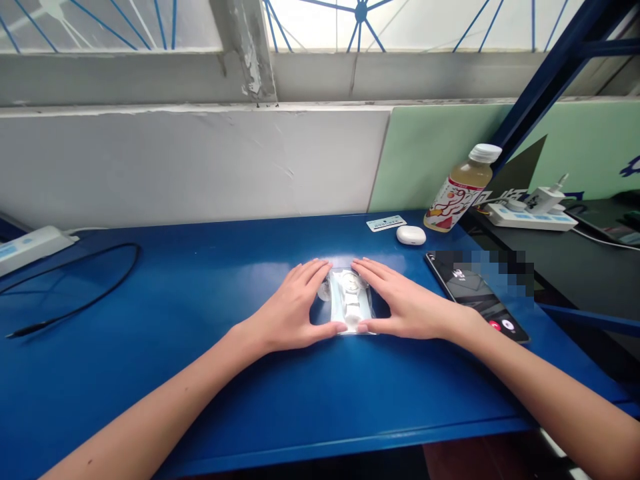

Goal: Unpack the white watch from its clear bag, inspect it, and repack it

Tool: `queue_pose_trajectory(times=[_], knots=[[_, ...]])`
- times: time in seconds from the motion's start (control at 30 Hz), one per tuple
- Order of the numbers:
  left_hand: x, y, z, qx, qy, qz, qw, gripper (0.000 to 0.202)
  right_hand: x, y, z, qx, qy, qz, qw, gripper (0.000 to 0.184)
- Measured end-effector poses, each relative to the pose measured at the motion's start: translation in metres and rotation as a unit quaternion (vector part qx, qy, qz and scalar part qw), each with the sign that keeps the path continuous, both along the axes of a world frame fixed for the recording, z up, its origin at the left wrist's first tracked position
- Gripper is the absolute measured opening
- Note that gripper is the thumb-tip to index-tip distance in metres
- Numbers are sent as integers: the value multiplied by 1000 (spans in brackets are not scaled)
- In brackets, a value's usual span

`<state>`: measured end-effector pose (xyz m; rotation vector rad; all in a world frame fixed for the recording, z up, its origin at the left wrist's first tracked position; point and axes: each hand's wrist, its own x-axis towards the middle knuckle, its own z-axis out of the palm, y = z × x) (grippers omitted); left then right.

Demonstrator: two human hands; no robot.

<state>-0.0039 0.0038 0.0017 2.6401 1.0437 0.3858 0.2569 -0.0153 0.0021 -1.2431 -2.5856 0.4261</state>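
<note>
A small clear plastic packet [351,313] lies on the blue table between my hands. Pale blue and white material shows through it, with a white, watch-like piece [353,283] with a round face at its far end. My left hand [295,303] frames the left side, fingertips at the far corner and thumb on the near edge. On the opposite side, my right hand [400,300] does the same, its thumb on the near edge close to the left one. A small round, clear item [325,291] sits beside the packet, partly behind my left fingers.
A phone [473,293] lies right of my right hand. Behind it stand a white earbud case [411,235], a card [387,223] and a drink bottle [459,190]. A black cable [100,300] and a power strip [35,248] lie left; another power strip [533,217] sits right.
</note>
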Motion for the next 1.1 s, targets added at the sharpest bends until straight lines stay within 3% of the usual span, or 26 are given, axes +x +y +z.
queue_pose_trajectory(times=[0.37, 0.57, 0.7, 0.93, 1.1], knots=[[2, -1, 0, -15, -6, 15, 1000, 93, 12, 4, 11, -62, -7, -5, 998, 114], [-2, 5, -1, -9, -25, 72, 997, 49, 13, 4, 11, -74, -18, -13, 997, 111], [-1, 7, -4, -4, -31, 88, 996, 32, 14, 3, 12, -70, -24, -16, 997, 110], [-1, 8, -7, -3, -55, 85, 995, 20, 10, 2, 9, -53, -12, -5, 999, 109], [-7, 11, 3, -30, -36, 88, 995, 30, 9, 2, 8, -47, -3, 0, 999, 108]])
